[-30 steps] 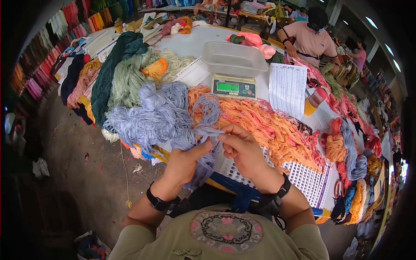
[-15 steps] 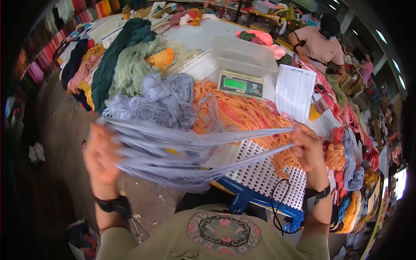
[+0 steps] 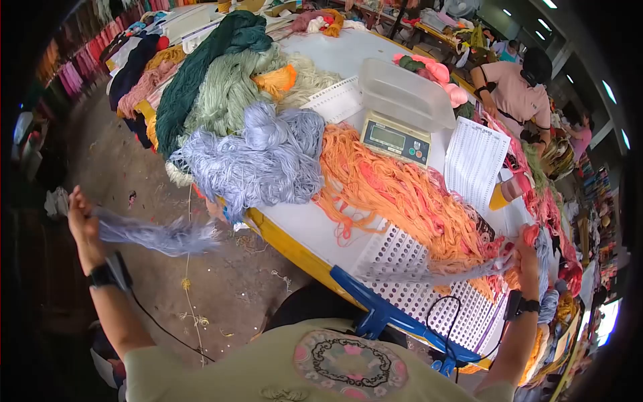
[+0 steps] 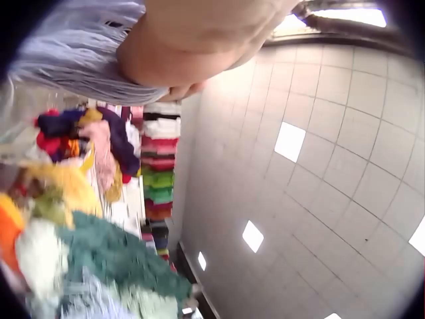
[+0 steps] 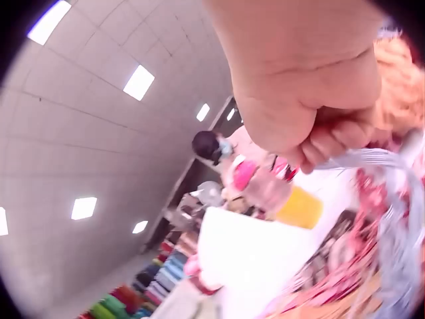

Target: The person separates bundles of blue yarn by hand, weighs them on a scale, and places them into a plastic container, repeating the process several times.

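Observation:
My left hand (image 3: 84,224), out past the table's left side, grips a bunch of lavender-blue yarn (image 3: 157,234) that trails inward over the floor. In the left wrist view, more of these strands (image 4: 73,63) spread from beneath the hand. At the far right my right hand (image 3: 527,268) holds a thinner lavender-blue hank (image 3: 462,273), which stretches blurred across the perforated sheets. The right wrist view shows curled fingers (image 5: 339,143) with the strands (image 5: 398,226) hanging from them. A wide gap separates the two bunches. On the table lies a large lavender-blue yarn pile (image 3: 254,161).
Orange yarn (image 3: 395,194) lies across the table below a digital scale (image 3: 395,139) with a clear plastic tub (image 3: 405,90). Printed paper (image 3: 475,157) and a yellow-and-pink cone (image 3: 509,192) are at right. Green hanks (image 3: 214,74) sit left. A blue clamp-like frame (image 3: 395,315) edges the table; another person (image 3: 516,94) works beyond.
My hands went from close together to stretching the yarn between them, then far apart, each with its own bunch. The scale's green display now looks grey. The head view has shifted.

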`<state>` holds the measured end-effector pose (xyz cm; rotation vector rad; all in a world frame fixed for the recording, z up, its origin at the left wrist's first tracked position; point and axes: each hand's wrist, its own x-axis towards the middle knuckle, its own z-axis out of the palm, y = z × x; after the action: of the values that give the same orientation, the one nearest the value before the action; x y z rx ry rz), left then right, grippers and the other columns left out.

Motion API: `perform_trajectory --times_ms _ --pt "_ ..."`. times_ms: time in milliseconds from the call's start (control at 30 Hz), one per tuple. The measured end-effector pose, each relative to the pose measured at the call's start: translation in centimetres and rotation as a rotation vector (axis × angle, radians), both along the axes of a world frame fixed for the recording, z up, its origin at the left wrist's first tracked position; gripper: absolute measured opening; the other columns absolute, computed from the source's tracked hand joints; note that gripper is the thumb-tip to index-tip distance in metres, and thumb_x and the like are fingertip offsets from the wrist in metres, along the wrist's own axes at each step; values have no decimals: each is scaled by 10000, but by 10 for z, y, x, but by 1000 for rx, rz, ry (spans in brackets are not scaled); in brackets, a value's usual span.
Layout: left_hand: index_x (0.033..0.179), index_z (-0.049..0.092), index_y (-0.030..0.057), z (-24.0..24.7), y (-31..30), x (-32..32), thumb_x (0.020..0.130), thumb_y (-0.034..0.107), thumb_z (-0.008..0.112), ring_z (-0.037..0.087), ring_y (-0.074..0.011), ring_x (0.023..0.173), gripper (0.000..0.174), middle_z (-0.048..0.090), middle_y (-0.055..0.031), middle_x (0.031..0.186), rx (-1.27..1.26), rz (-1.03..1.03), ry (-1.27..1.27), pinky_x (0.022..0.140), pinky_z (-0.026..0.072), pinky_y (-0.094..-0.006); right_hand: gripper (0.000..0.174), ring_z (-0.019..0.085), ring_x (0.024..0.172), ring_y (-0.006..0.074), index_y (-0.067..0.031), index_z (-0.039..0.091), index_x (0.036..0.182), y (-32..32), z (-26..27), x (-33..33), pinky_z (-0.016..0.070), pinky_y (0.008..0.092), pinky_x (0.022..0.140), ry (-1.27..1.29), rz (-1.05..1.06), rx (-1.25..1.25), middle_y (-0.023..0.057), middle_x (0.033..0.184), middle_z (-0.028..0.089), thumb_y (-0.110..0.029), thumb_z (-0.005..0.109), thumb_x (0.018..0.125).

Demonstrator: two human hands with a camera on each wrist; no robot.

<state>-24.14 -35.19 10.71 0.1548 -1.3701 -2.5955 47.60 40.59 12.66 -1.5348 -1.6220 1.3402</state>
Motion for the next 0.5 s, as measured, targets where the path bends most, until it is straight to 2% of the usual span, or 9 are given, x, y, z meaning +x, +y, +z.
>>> perform_trajectory --times_ms 67,133,167,200,233,300,367,433,500 --pt "1116 576 23 6 72 59 927 159 580 552 -39 679 233 599 7 846 200 -471 -13 532 439 -172 213 525 623 76 -83 567 947 -13 17 -39 406 189 504 323 240 -64 -19 684 508 -284 497 961" --pt "1091 581 -7 5 145 109 935 136 563 601 -137 830 213 626 -69 956 113 -466 -47 683 514 -233 165 492 641 41 -136 533 956 -57 72 -118 420 198 567 316 199 268 -41 752 524 -289 481 983" --pt "1085 578 -27 -8 170 119 927 133 577 618 -176 922 225 631 -99 1030 252 -414 -104 784 520 -261 168 563 800 66 -112 544 1021 -55 99 -135 481 220 669 410 398 233 -27 882 570 -260 473 986" --pt "1064 576 -39 -13 197 137 930 120 567 618 -189 930 208 626 -97 1022 313 -407 -98 816 526 -275 208 570 901 125 -72 533 1080 -54 123 -158 463 278 799 495 495 288 18 967 580 -246 474 984" --pt "1001 574 -24 -12 223 159 954 143 530 600 -164 850 179 617 -85 933 280 -466 -64 767 516 -278 260 578 1001 185 -32 522 1140 -53 147 -180 445 337 930 584 597 333 63 1051 590 -232 474 981" --pt "924 580 20 -20 264 196 984 252 478 535 -106 639 261 600 -56 801 1 -687 160 550 411 -217 278 527 1179 232 -2 493 1165 -32 195 -219 364 396 1049 655 704 434 102 1171 573 -205 470 976" --pt "907 597 29 -34 302 230 966 269 520 493 -86 527 258 582 -29 704 -93 -759 119 447 350 -207 265 554 1146 230 0 527 1127 -23 245 -262 365 378 1041 641 687 628 101 1110 608 -212 457 985" --pt "873 636 50 -62 330 253 948 233 555 472 -55 547 213 573 8 693 -330 -848 58 465 323 -189 275 579 1092 244 2 536 1129 11 292 -300 383 367 1027 651 732 814 164 1178 598 -211 453 975" --pt "836 648 39 -88 351 261 938 178 566 481 -73 568 190 574 1 695 -421 -892 39 512 362 -213 136 612 824 180 -69 539 963 -24 319 -342 476 305 772 744 558 941 99 924 634 -189 473 960"
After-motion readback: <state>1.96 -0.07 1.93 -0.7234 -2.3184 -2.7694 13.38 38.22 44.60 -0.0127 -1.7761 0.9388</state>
